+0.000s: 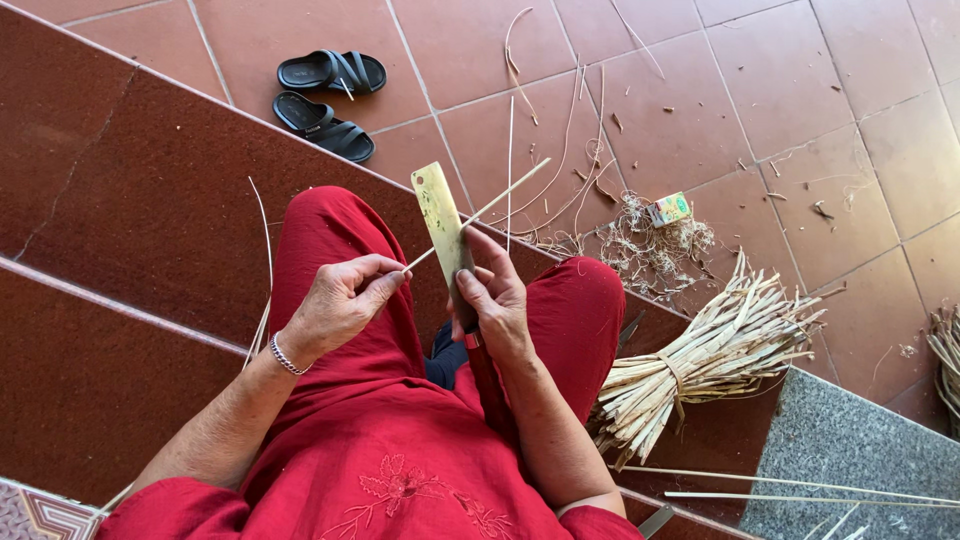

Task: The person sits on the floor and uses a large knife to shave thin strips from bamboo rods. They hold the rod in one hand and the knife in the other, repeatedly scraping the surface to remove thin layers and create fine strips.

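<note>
My left hand (340,300) pinches the near end of a thin pale bamboo strip (490,205) that slants up to the right. My right hand (492,298) grips a broad cleaver-like knife (440,215) by its handle, blade pointing away from me. The strip crosses the blade's right edge, and my right thumb rests against it there. Both hands hover over my lap in red trousers. A metal bracelet circles my left wrist.
A tied bundle of split bamboo sticks (700,355) lies to my right on the step. Shavings (650,250) and a small carton (668,208) litter the tiled floor. Black sandals (325,95) sit ahead. Loose strips lie on a grey stone slab (850,450).
</note>
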### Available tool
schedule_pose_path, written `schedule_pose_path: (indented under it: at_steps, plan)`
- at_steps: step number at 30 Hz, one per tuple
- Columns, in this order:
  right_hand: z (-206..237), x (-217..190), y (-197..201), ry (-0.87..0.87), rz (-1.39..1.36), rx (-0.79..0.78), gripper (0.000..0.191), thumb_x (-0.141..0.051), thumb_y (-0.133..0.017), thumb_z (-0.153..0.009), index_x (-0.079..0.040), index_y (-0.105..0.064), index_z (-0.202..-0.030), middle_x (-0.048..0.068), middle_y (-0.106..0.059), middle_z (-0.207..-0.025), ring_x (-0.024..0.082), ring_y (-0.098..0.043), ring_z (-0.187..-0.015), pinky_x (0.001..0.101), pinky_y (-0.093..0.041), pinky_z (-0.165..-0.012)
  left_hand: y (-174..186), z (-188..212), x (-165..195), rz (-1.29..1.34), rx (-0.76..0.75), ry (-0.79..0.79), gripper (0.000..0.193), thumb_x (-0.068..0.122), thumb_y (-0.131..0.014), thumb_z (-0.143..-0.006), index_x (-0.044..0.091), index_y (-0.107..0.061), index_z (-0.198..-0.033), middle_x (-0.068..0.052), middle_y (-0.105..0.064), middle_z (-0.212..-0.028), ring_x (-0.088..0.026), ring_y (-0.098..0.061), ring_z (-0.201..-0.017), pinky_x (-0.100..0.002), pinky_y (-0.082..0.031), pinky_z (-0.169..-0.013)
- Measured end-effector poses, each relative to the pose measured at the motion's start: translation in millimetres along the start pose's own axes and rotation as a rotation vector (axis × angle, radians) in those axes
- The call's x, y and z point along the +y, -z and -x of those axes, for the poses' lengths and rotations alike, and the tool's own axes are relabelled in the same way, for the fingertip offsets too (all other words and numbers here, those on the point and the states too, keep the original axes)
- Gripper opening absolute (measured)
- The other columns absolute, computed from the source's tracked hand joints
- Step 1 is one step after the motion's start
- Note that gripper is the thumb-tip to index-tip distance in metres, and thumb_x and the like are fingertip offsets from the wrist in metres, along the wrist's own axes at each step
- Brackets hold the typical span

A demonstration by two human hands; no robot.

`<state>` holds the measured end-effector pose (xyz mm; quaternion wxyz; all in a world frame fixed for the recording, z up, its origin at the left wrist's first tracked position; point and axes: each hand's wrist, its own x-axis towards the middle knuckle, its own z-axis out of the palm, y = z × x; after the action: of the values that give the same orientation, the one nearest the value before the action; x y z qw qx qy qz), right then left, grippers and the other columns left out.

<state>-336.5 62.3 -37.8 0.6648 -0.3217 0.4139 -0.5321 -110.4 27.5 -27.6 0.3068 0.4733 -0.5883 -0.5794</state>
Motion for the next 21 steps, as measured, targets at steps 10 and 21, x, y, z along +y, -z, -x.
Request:
schedule_pose_path:
  at_steps: [10, 21]
  plan:
    - [-10, -36, 52, 0.351, -0.182, 0.363, 0.049, -0.007, -0.045, -0.111, -0.011, -0.039, -0.160, 0.007, -0.064, -0.072, 0.012, -0.059, -0.047, 0.0282, -0.052, -0.040, 20, 1, -8, 0.057, -0.036, 0.100, 0.020, 0.014, -0.060, -0.102, 0.003, -0.075, -0.109, 0.006, -0.056, -0.062, -0.001, -0.046, -0.052, -0.020, -0.038, -0.045]
    - [-2, 0, 1, -0.150, 0.032, -0.114, 0.057, -0.008, -0.060, -0.101, -0.003, -0.040, -0.154, 0.008, -0.067, -0.086, 0.012, -0.065, -0.060, 0.0252, -0.054, -0.043, 1, -8, -9, 0.053, -0.125, 0.151, 0.020, 0.017, -0.057, -0.103, 0.005, -0.073, -0.105, 0.006, -0.055, -0.062, -0.002, -0.047, -0.052, -0.022, -0.039, -0.045]
